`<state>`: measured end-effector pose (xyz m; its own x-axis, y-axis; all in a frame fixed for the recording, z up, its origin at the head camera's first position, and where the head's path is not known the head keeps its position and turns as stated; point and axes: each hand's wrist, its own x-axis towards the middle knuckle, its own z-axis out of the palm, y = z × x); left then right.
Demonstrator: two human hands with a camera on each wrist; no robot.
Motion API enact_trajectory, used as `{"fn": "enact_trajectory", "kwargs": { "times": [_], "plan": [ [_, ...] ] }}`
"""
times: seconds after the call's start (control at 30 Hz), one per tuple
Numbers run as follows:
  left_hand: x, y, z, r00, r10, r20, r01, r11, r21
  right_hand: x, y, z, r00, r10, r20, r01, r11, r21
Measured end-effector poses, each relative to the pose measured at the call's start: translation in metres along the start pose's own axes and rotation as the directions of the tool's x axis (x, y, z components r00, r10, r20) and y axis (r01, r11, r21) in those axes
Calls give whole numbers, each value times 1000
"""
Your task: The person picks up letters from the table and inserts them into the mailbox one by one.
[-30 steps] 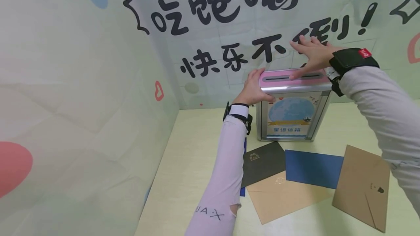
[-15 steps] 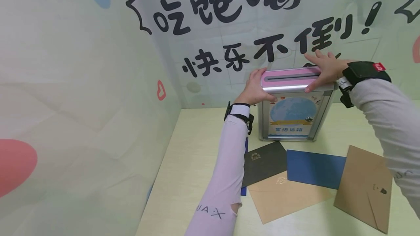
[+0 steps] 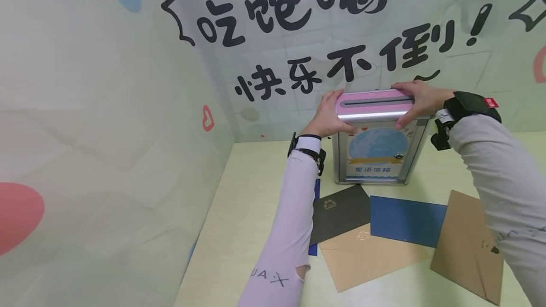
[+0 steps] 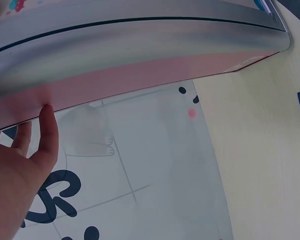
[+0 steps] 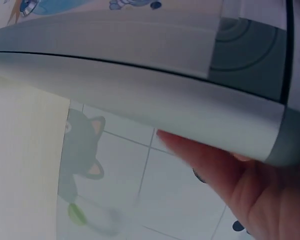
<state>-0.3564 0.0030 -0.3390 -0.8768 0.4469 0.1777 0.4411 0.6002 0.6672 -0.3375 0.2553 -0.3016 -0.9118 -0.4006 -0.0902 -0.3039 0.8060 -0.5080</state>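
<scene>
A silver-framed letter box (image 3: 377,153) with a pink slotted top stands upright at the back of the table. My left hand (image 3: 327,116) grips its upper left corner, thumb over the front edge. At the upper right end, my right hand (image 3: 420,101) holds the top between a thumb in front and fingers towards the back. In the left wrist view, fingers (image 4: 49,130) touch the box's pink side. The right wrist view has my right hand (image 5: 250,185) against the silver edge of the letter box (image 5: 140,92). The far fingertips are partly hidden.
In front of the box lie a black envelope (image 3: 341,213), a blue envelope (image 3: 407,220), a light tan envelope (image 3: 371,259) and a brown envelope (image 3: 462,245). A dark blue edge (image 3: 313,249) shows beside my left forearm. A printed wall sheet (image 3: 273,122) rises right behind.
My right hand has come down from above the slot onto the box's right end and now holds it. The left hand stays on the left corner. The box and envelopes have not moved.
</scene>
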Motion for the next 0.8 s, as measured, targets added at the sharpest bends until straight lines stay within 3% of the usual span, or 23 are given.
{"fn": "enact_trajectory", "kwargs": {
  "times": [0.27, 0.63, 0.8],
  "plan": [
    [-1, 0, -5, 999, 2, 46, -4, 999, 46, -3, -4, 4, 998, 53, -27, -52, 998, 18],
    [-4, 0, -13, 988, -34, 149, 24, 997, 68, -2, -3, 7, 998, 57, -28, -56, 998, 23],
    [-4, -3, -24, 990, -12, 140, 1, 997, 83, -2, -1, 8, 998, 48, -33, -48, 999, 26]
  ]
}}
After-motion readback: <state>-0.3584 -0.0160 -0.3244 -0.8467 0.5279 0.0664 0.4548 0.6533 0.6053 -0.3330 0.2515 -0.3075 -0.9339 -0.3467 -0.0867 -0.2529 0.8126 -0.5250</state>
